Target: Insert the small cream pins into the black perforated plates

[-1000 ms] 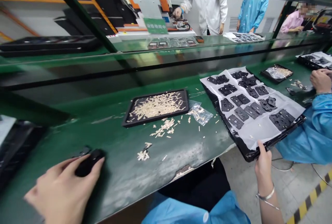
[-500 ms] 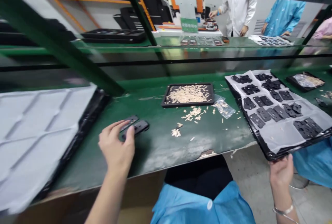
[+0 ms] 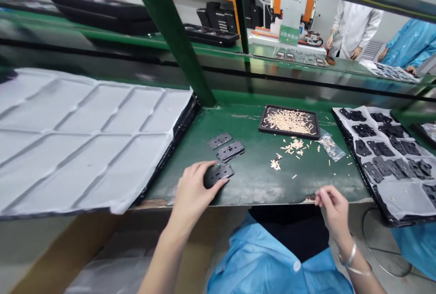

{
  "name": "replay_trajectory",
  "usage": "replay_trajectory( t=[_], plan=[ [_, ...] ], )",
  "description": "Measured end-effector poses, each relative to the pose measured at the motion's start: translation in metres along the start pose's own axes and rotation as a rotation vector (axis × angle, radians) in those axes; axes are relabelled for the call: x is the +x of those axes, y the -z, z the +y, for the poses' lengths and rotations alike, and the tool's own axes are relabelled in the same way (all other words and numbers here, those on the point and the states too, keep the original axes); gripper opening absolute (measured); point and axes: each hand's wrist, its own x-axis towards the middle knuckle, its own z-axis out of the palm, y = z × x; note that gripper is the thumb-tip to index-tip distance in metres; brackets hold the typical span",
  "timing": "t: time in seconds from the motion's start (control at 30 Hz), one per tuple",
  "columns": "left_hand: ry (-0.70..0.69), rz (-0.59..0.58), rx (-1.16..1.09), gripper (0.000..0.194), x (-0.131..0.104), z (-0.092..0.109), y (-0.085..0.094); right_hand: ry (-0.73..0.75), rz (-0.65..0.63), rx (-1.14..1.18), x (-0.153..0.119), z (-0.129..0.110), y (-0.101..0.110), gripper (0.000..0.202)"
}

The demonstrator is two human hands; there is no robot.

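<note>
My left hand (image 3: 195, 187) holds a flat black plate with small holes (image 3: 220, 173) between thumb and fingers, low over the green bench near its front edge. Just beyond it lie more black plates (image 3: 230, 149), overlapping, with another plate (image 3: 220, 140) behind them. My right hand (image 3: 333, 206) is at the bench's front edge, its fingers curled and the fingertips together; whatever may be in them is too small to make out. Ahead of it are loose pale slivers (image 3: 295, 145) and a small pile of them (image 3: 275, 163).
A black tray (image 3: 260, 128) of pale slivers stands mid-bench beside a clear plastic bag (image 3: 332, 148). At the right, a white-lined tray (image 3: 397, 194) bears several black plates. A white-lined compartment tray (image 3: 85, 149) fills the left. A green post (image 3: 184, 53) rises behind; people stand beyond.
My right hand has let go of the right tray's edge and come left to the bench edge. My left hand has set black plates down on the bench and grips one. The view has turned left.
</note>
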Motion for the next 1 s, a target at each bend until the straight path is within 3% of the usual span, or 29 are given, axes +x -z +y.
replay_trajectory(
  t=[0.1,0.27,0.4,0.53,0.77,1.0],
  plan=[
    [-0.067,-0.064,-0.081,0.026,-0.004,0.002,0.0,-0.002,-0.138,-0.118,0.03,-0.008,-0.017,0.026],
    [-0.172,-0.171,-0.21,0.019,-0.002,0.018,-0.007,0.054,-0.277,-0.362,0.07,-0.016,-0.036,0.018],
    [-0.244,-0.305,-0.176,0.021,0.015,0.043,-0.013,0.111,-0.383,-0.558,0.102,-0.032,-0.051,0.013],
    [-0.329,-0.321,-0.241,0.018,0.043,0.076,-0.02,0.112,-0.487,-0.753,0.122,-0.049,-0.071,0.009],
    [-0.287,-0.327,-0.375,0.015,0.092,0.12,-0.053,0.063,-0.614,-0.999,0.136,-0.068,-0.089,0.007],
    [-0.173,-0.34,-0.61,0.018,0.1,0.121,-0.075,-0.042,-0.696,-0.862,0.15,-0.068,-0.083,0.014]
  ],
)
